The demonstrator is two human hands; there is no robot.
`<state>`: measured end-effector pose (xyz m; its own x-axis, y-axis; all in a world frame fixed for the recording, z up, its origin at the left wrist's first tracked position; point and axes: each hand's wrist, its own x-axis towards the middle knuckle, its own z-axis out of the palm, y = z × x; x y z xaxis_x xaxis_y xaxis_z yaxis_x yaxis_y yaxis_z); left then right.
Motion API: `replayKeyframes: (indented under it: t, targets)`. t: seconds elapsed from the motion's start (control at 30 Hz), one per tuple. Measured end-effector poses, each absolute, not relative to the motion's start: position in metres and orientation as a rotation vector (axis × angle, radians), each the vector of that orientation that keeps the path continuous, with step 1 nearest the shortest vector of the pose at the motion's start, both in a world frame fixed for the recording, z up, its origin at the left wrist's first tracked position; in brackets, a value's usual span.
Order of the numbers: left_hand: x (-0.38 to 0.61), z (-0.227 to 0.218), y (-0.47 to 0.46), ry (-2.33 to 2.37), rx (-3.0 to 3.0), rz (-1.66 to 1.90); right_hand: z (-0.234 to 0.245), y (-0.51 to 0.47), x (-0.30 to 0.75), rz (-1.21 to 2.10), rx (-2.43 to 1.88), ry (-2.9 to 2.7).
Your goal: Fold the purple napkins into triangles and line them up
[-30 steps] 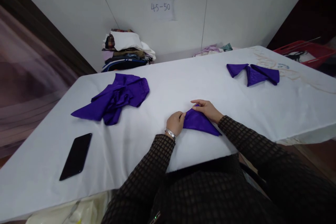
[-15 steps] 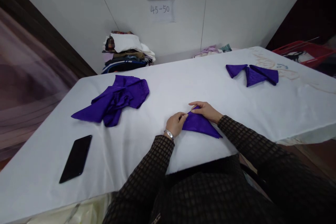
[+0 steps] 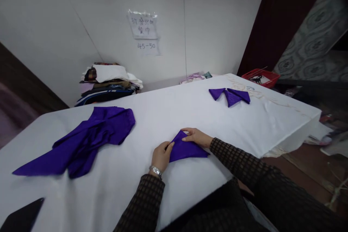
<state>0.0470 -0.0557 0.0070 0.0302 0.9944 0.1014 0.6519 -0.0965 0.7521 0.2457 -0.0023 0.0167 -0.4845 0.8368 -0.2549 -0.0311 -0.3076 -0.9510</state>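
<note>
A purple napkin [image 3: 187, 149] folded into a triangle lies on the white table [image 3: 168, 116] in front of me. My left hand [image 3: 161, 156] pinches its left corner, fingers curled. My right hand [image 3: 196, 137] rests on its upper edge with fingers pressed on the cloth near the top point. A loose heap of purple napkins [image 3: 87, 137] lies to the left. Folded purple napkins [image 3: 231, 95] sit at the far right of the table.
A black phone [image 3: 20, 219] lies at the near left edge. A stack of folded clothes [image 3: 108, 81] stands against the back wall under a paper sign [image 3: 144, 29]. A red basket [image 3: 261, 77] sits beyond the table's right end.
The view has swung up and to the right, so everything sits lower and further left in the picture. Both hands stay on the folded napkin, its top point now sharper.
</note>
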Motion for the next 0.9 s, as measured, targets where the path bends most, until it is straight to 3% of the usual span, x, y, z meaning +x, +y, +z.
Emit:
replayKeyframes:
  t: [0.7,0.9]
  targets:
    - [0.031,0.006,-0.046,1.932,1.811,0.825,0.015,-0.020,0.292,1.631,-1.248,-1.741]
    - [0.036,0.008,-0.047,2.131,1.917,0.598,0.007,-0.024,0.299,1.280,-1.411,-1.867]
